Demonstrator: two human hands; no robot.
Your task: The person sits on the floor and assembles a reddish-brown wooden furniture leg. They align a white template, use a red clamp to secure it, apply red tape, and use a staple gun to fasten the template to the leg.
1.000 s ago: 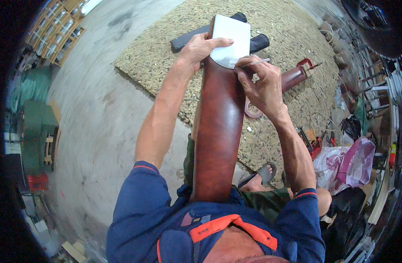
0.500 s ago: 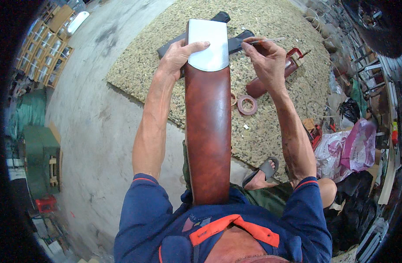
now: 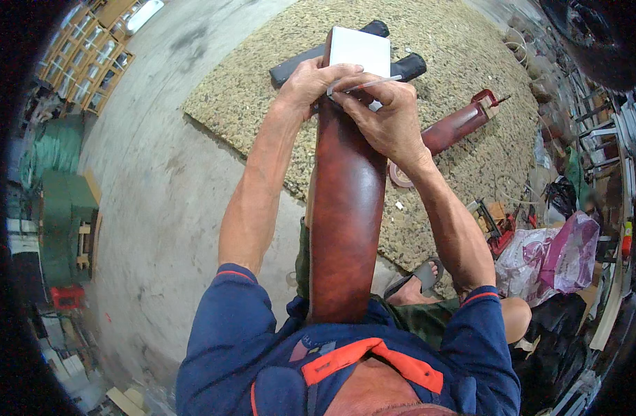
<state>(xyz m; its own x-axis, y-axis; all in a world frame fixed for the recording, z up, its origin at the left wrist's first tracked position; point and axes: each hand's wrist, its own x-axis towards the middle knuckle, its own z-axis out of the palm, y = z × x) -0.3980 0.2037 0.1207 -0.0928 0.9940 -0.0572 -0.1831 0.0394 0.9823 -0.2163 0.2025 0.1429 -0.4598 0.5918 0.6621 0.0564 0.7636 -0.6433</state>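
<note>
A long padded piece covered in glossy reddish-brown leather [image 3: 347,229] runs from my lap away from me. Its far end carries a smooth silver-white plate [image 3: 359,50], whose lower edge is mostly covered by my fingers. My left hand [image 3: 305,84] grips the left side of the padded piece, thumb lying across the plate. My right hand [image 3: 393,119] is closed in a pinch on a thin whitish strip [image 3: 389,80], with its fingertips at the plate's lower edge beside my left thumb. Whether the strip touches the plate I cannot tell.
Beneath lies a speckled foam mat [image 3: 255,111]. On it are dark padded bars [image 3: 409,67], a second reddish-brown piece [image 3: 457,130] with a red clamp [image 3: 486,98], and a partly hidden tape roll [image 3: 400,177]. Plastic bags [image 3: 571,253] stand at the right, wooden racks [image 3: 89,62] far left.
My right hand has brought the strip leftward onto the plate's lower edge, close to my left thumb. The padded piece's far end appears shifted slightly right in view.
</note>
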